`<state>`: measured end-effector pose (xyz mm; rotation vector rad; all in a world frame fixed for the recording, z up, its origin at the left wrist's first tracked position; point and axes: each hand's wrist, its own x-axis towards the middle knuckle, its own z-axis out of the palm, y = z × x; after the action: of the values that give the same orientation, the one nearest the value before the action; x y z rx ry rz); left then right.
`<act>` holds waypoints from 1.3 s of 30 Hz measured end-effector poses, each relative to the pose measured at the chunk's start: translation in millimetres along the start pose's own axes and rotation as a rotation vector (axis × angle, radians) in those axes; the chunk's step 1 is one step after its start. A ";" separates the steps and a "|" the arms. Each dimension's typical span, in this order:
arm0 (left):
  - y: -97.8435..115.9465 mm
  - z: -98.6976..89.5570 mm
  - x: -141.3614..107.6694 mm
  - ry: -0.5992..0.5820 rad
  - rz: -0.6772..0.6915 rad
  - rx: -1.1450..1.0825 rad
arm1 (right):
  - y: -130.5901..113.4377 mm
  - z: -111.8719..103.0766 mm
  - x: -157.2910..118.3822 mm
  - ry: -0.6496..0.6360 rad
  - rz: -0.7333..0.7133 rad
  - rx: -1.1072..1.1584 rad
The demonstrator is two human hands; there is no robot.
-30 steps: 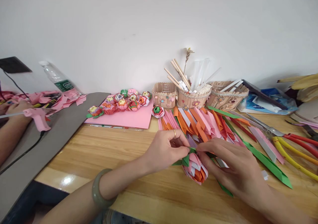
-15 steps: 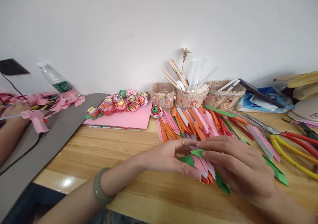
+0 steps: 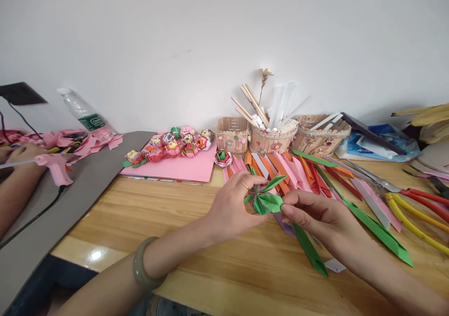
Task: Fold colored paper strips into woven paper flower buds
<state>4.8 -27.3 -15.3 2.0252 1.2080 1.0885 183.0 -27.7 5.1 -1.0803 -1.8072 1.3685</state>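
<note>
My left hand is closed round a folded paper flower, its green leaves turned toward me. Thumb and forefinger of my right hand pinch the tip of one green leaf at the flower's right side. The petals are mostly hidden behind the leaves and my left fingers. Just beyond my hands lie folded paper strips in pink, orange, red and white. A green folded strip rests on the table beneath my right hand.
Finished paper flowers sit on pink paper. Decorated baskets line the wall. Scissors with red handles and a yellow-handled tool lie right. At left are a pink glue gun, a bottle and another person's hand.
The flower has turned over from its pink, white and orange petals to its green leaves. My right hand has drawn back to the right and now pinches a leaf tip.
</note>
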 end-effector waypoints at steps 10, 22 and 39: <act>2.5 2.9 -2.4 0.013 -0.155 -0.314 | 8.2 -0.3 -0.7 -0.014 0.002 0.008; 9.4 2.9 -0.3 0.010 -0.319 -0.551 | 3.4 3.0 -0.5 0.039 0.008 -0.048; 5.1 -4.1 7.9 -0.108 -0.564 -1.044 | 2.2 -6.0 4.6 0.374 -0.076 -0.125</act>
<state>5.7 -22.4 -6.4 0.8635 0.7911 0.9823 186.4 -20.6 4.6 -1.2263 -1.6518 0.9442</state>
